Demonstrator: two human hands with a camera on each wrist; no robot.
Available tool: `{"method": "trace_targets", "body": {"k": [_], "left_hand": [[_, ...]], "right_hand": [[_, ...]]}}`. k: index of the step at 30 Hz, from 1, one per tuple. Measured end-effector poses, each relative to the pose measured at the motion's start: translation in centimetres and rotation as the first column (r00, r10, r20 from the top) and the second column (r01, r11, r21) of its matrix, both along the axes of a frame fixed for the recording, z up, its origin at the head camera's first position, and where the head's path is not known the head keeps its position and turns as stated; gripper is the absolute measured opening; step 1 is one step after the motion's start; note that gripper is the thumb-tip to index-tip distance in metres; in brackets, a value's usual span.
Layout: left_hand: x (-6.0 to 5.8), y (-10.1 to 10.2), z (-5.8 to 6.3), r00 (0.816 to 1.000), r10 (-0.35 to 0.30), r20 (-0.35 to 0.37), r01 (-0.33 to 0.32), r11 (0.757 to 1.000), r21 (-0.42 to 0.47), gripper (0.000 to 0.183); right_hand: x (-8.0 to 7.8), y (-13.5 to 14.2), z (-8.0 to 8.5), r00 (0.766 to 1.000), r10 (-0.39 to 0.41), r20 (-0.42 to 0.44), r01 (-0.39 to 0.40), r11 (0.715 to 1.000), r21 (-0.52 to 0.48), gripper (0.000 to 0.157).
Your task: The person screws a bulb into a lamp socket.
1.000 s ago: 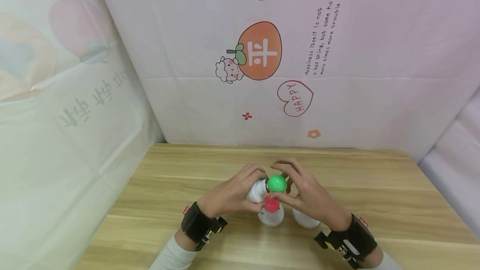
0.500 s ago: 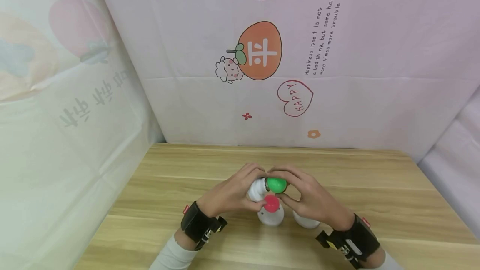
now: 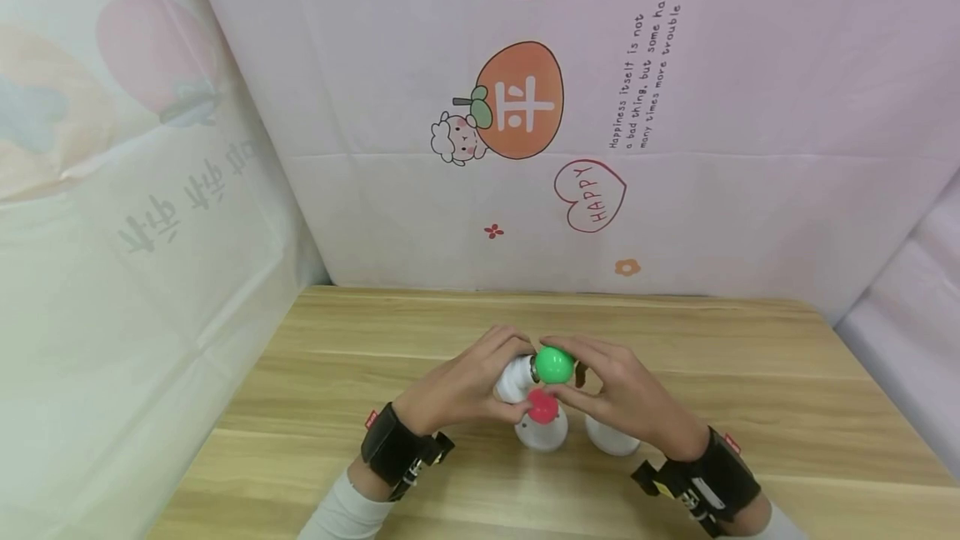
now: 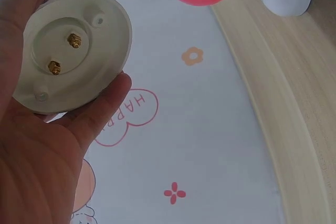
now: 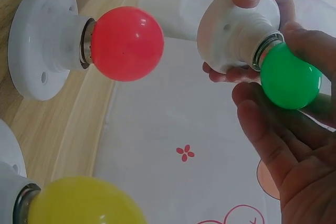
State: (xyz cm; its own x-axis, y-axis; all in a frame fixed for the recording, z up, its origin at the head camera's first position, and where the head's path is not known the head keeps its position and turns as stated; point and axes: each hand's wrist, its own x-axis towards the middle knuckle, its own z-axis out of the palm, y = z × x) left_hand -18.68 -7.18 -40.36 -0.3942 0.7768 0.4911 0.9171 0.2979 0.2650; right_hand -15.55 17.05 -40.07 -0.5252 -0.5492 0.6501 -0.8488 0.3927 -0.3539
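Note:
My left hand (image 3: 468, 380) grips a white lamp holder (image 3: 514, 380) tilted on its side above the table. In the left wrist view, the underside of its round base (image 4: 58, 85) shows two brass terminals. A green light bulb (image 5: 290, 77) sits in the holder's metal collar, pointing right. Thumb and fingers of my right hand (image 3: 630, 390) are curled round this bulb, the thumb on one side and the fingers opposite. Just below, in the head view, a red bulb (image 3: 543, 407) stands in another white lamp holder (image 5: 44, 40) on the table.
Beside it, partly under my right hand, stands a third white lamp holder (image 3: 611, 438), with a yellow bulb (image 5: 86, 203) in the right wrist view. The wood-grain table (image 3: 375, 323) ends at a printed cloth backdrop (image 3: 390, 215).
The right-hand fingers have closed in on the green bulb, covered its top, then shifted to leave more of it visible. My left hand and the lamp holder have stayed in place.

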Motion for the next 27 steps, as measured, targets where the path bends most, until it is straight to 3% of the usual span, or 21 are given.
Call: {"method": "trace_targets", "body": {"k": [11,15,23,27], "left_hand": [[0.11,-0.03,0.01,1.0,0.004,-0.002,-0.004,1.0,-0.023,0.049],[0.09,0.0,-0.07,1.0,0.01,-0.011,-0.01,1.0,-0.028,0.049],[0.1,-0.08,-0.03,1.0,0.02,0.008,-0.02,0.999,-0.031,0.049],[0.02,-0.16,-0.06,0.999,0.017,0.03,-0.017,1.0,-0.024,0.049]], "right_hand": [[-0.03,-0.11,-0.09,0.999,-0.033,0.01,0.033,0.999,0.028,0.051],[-0.03,-0.19,-0.14,0.999,-0.042,-0.02,0.043,0.999,0.022,0.057],[-0.16,-0.63,-0.32,0.995,0.023,-0.092,-0.024,1.0,-0.013,0.052],[-0.04,-0.68,-0.03,0.994,0.033,-0.106,-0.033,0.999,-0.002,0.057]]}}
